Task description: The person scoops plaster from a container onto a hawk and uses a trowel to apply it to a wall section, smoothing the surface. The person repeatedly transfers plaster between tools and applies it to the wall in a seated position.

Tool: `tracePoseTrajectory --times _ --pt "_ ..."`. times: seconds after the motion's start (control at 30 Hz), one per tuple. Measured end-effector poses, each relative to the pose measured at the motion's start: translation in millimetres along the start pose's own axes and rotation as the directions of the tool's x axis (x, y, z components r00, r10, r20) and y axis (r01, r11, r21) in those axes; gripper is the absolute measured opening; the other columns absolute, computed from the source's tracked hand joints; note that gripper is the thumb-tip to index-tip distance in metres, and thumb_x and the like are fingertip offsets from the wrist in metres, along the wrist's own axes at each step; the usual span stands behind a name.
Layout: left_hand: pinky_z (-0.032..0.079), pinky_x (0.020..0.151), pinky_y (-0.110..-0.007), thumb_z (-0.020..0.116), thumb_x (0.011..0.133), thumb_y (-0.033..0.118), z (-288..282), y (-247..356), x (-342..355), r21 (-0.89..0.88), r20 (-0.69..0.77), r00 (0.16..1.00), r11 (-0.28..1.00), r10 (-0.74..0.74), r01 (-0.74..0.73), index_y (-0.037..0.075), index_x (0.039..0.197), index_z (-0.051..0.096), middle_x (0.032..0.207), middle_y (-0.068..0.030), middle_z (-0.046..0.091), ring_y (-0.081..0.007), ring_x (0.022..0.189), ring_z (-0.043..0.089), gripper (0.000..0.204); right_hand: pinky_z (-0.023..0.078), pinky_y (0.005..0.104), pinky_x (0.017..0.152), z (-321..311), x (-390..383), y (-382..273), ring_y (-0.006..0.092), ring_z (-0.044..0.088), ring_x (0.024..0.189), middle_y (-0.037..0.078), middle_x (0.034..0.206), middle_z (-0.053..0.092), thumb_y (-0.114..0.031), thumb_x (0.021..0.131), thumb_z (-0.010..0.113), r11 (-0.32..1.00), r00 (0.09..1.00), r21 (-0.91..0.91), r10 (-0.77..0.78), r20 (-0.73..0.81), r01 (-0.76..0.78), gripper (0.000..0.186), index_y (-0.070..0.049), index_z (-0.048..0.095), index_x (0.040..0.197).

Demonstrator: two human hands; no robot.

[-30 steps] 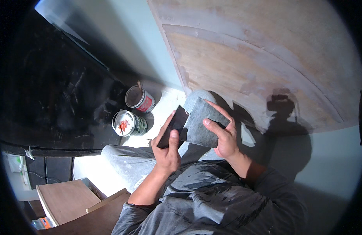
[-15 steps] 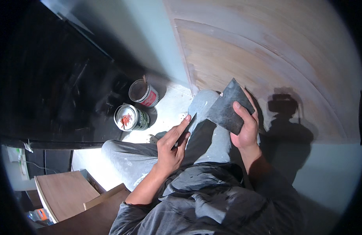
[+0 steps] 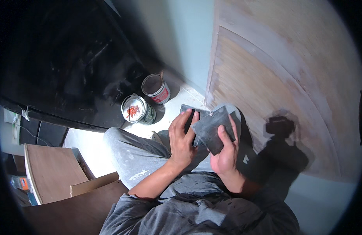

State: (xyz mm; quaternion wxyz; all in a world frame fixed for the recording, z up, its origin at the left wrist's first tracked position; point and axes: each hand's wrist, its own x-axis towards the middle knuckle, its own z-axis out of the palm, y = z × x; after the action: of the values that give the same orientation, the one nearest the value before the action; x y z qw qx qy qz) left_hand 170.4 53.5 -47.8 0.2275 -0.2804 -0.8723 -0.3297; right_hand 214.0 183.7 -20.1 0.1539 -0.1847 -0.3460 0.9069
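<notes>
My right hand (image 3: 225, 154) grips a dark grey flat scraper blade (image 3: 213, 131), thumb across its face and fingers behind it. The blade is roughly square and tilted. Beside it, my left hand (image 3: 181, 141) holds a second dark flat scraper blade (image 3: 185, 108), its fingers lying over the face and hiding much of it. Both blades are close together above my lap, with their near edges meeting or overlapping; whether they touch I cannot tell. My grey, paint-marked trouser legs (image 3: 136, 156) are below.
Ahead to the left stand a can with red smears on its lid (image 3: 134, 109) and an open can (image 3: 159, 92) with a stick in it. A patchy wooden panel (image 3: 243, 74) rises at the right, a black surface (image 3: 67, 78) at the left. Brown boards (image 3: 53, 170) lie lower left.
The right hand with its blade has moved left and down, toward the left hand. The left hand has moved slightly right, and its blade now shows more broadly. The view has shifted.
</notes>
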Motion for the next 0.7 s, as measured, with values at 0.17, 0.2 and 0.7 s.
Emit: tracePoseTrajectory --times 0.17,0.2,0.7 --pt "0.044 0.104 -0.041 0.072 0.068 -0.006 -14.6 -8.6 -15.6 -0.183 0.066 0.995 0.980 -0.073 0.084 0.005 0.139 0.062 0.136 -0.0173 0.057 -0.0366 0.124 0.056 0.073 0.052 0.0361 0.098 -10.6 41.7 -21.4 0.0210 0.061 0.115 0.010 0.124 0.064 -0.016 0.100 0.064 0.998 0.999 0.061 -0.033 -0.033 0.035 0.041 -0.004 0.053 0.138" --pt "0.047 0.091 -0.033 0.069 0.076 -0.008 -8.8 -14.7 -15.9 -0.333 -0.016 0.983 0.928 -0.181 0.166 0.005 0.132 0.063 0.123 -0.0135 0.060 -0.0273 0.109 0.059 0.058 0.052 0.0357 0.098 -10.6 44.9 -28.2 0.0211 0.063 0.112 0.010 0.121 0.065 -0.014 0.100 0.063 0.996 0.998 0.075 -0.053 0.031 0.051 0.040 -0.003 0.054 0.137" --pt "0.028 0.040 -0.021 0.047 0.108 0.045 -29.9 -2.4 -12.8 -0.291 0.901 0.424 -0.846 -0.086 0.447 0.015 0.096 0.053 0.069 0.0016 0.046 -0.0062 0.040 0.033 0.033 0.057 0.0350 0.089 -0.4 45.8 -31.9 0.0179 0.071 0.098 0.009 0.107 0.074 -0.001 0.093 0.065 0.906 0.797 -0.150 0.421 0.433 -0.396 0.027 0.002 0.068 0.120"
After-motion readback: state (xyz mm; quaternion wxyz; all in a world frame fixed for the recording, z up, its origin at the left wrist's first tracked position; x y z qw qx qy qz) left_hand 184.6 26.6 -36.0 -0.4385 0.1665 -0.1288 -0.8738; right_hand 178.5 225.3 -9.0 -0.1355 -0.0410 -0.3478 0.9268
